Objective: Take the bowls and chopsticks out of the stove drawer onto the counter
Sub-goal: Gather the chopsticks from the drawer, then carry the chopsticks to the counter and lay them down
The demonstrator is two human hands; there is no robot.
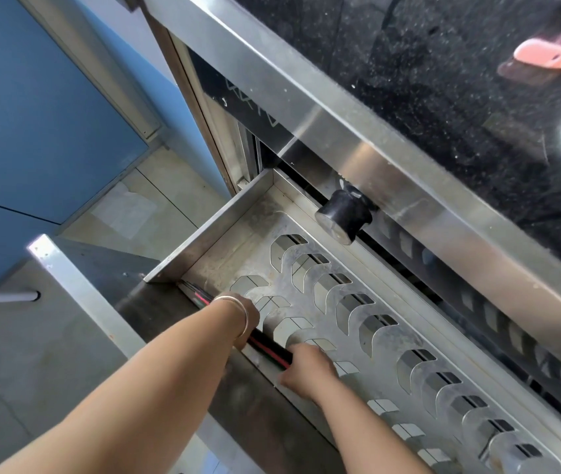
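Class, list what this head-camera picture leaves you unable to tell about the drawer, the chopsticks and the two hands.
- Chopsticks: their count; both hands cover the bundle.
- Left hand: its grip; fingers hidden behind the wrist and bracelet.
- Right hand: its fingertips, curled under.
- Drawer: its far right end, cut off by the frame edge.
- Bowls: none visible in the part shown.

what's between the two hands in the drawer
In the head view, a bundle of dark chopsticks with red stripes spans the gap between the left hand and right hand, along the drawer's near edge.
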